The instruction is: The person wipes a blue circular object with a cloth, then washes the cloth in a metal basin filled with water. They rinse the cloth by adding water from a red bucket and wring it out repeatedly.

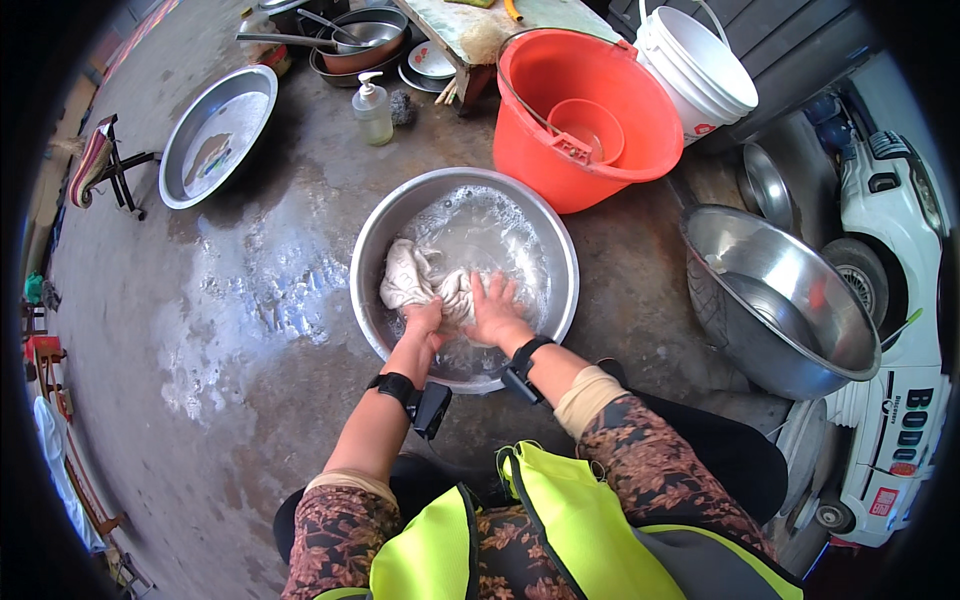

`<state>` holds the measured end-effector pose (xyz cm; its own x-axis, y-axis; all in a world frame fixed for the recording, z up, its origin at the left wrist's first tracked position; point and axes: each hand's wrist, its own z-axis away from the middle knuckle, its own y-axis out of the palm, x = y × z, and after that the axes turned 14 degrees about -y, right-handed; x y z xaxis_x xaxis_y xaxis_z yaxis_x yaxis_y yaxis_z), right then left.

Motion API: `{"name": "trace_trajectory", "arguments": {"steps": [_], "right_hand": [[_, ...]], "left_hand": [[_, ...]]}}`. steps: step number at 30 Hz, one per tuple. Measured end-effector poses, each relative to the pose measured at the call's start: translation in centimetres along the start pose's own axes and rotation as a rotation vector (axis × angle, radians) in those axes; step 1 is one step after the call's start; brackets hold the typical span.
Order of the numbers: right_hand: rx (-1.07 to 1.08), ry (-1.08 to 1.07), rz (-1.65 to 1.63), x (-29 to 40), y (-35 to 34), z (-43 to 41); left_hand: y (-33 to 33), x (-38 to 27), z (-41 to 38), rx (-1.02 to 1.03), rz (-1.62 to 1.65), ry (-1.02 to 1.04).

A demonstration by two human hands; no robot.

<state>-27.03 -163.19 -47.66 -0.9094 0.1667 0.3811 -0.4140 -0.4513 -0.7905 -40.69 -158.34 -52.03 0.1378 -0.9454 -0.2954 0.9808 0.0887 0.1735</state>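
A round metal basin (365, 225) of soapy water stands on the floor in front of me. A wet, light-coloured cloth (406, 276) lies bunched in its left half. My left hand (425, 319) grips the lower edge of the cloth, the fingers partly hidden beneath it. Spread over the right end of the cloth is my right hand (497, 309), its palm down at the water and its fingers apart. Foam floats along the basin's far and right sides. Both wrists bear black straps with small devices.
A red bucket (517, 161) holding a smaller red container touches or nearly touches the basin's far right. White buckets (694, 67) stand behind it. At right is a large metal tub (780, 300); at upper left, a shallow basin (217, 135). A pump bottle (373, 112) stands beyond.
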Motion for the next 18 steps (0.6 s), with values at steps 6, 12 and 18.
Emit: {"name": "trace_trajectory", "arguments": {"steps": [6, 12, 18], "right_hand": [[-0.090, -0.186, -0.164, -1.9, -1.6, -1.4], [-0.021, -0.517, -1.284, -0.4, -9.8, 3.7], [0.059, -0.399, -1.671, 1.1, -11.7, 6.3]], "left_hand": [[-1.7, -1.4, 6.4, 0.130, -0.222, -0.018], [-0.6, -3.3, 5.1, 0.383, 0.249, -0.068], [0.1, -5.9, 3.2, 0.764, 0.482, -0.117]]}}
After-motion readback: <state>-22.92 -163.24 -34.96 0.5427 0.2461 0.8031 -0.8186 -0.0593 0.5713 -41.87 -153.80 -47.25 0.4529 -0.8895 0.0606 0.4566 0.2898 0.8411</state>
